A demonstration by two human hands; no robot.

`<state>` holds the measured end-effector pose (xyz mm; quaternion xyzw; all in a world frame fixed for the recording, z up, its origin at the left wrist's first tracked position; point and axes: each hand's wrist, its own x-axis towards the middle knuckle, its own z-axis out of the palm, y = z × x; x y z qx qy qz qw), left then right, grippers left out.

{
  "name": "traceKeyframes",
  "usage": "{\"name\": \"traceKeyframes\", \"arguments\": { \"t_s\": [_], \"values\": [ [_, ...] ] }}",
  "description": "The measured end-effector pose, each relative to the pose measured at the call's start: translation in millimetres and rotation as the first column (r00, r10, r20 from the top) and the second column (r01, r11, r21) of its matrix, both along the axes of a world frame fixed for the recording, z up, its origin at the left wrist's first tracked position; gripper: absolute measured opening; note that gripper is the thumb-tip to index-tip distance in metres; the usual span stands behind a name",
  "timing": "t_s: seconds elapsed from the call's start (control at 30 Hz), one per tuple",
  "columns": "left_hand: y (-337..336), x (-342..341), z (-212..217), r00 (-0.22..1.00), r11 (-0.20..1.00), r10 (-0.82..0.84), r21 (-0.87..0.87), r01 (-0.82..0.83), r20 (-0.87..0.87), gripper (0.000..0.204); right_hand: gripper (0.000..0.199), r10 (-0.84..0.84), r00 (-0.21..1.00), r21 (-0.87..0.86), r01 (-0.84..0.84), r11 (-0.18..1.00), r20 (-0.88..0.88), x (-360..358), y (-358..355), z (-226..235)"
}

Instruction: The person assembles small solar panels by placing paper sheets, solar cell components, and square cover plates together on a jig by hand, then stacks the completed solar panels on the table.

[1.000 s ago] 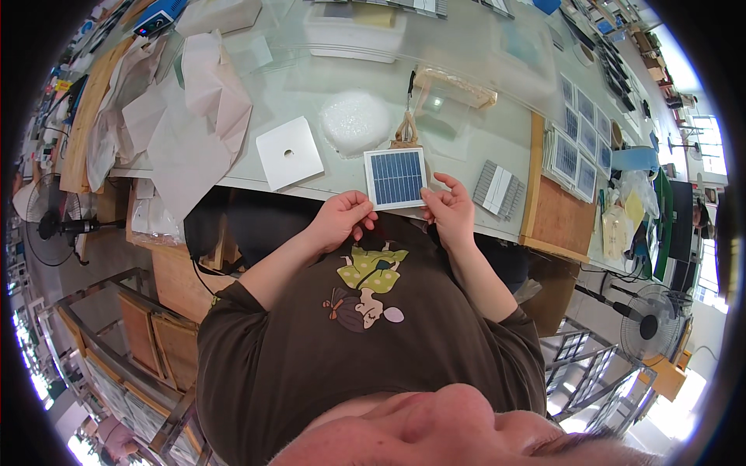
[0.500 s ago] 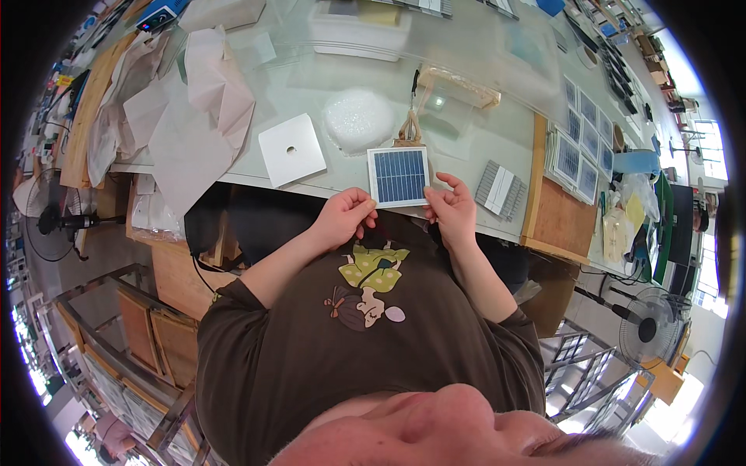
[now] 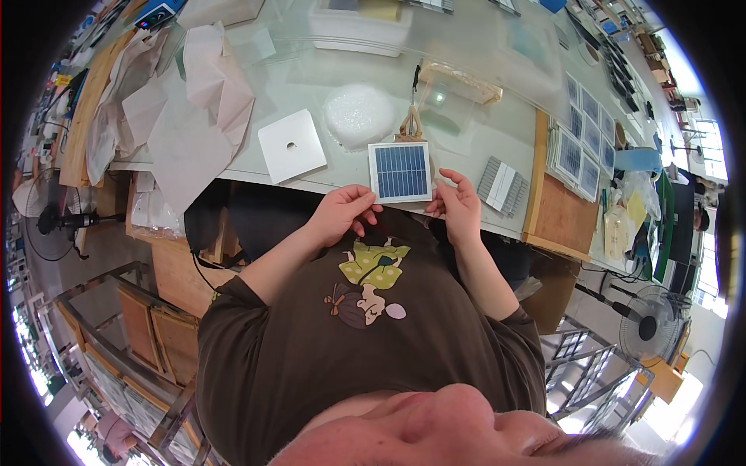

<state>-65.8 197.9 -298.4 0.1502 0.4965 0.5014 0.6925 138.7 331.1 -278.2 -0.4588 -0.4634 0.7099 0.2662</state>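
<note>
Left hand [image 3: 347, 210]: at panel [image 3: 402, 172], near-left corner; grip unclear
Right hand [image 3: 458, 205]: near-right, likewise
Panel: likely light, brittle; pinch frame [image 3: 373, 172]

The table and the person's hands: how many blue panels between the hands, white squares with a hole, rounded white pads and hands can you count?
Blue panel: 1
White square with a hole: 1
Rounded white pad: 1
Person's hands, left and right: 2
Total: 5

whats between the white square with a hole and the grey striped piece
The blue solar panel and the right hand, in the head view.
</note>
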Motion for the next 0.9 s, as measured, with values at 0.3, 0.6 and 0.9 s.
{"name": "traceKeyframes", "arguments": {
  "t_s": [0.3, 0.6, 0.9],
  "values": [
    [0, 1, -1, 1.000, 1.000, 0.012, 0.011, -0.012, -0.011, 0.017, 0.037, 0.008, 1.000, 0.021, -0.009, 1.000, 0.009, -4, -4, 2],
    [4, 2, 6, 0.995, 0.998, 0.046, -0.025, -0.049, -0.089, 0.017, 0.031, -0.024, 1.000, -0.050, 0.025, 0.998, 0.018, -11, -2, 5],
    [15, 11, 12, 0.975, 0.996, -0.063, -0.068, 0.049, -0.215, 0.021, 0.023, -0.085, 0.996, -0.157, 0.088, 0.984, 0.026, 4, 2, 4]
  ]
}}
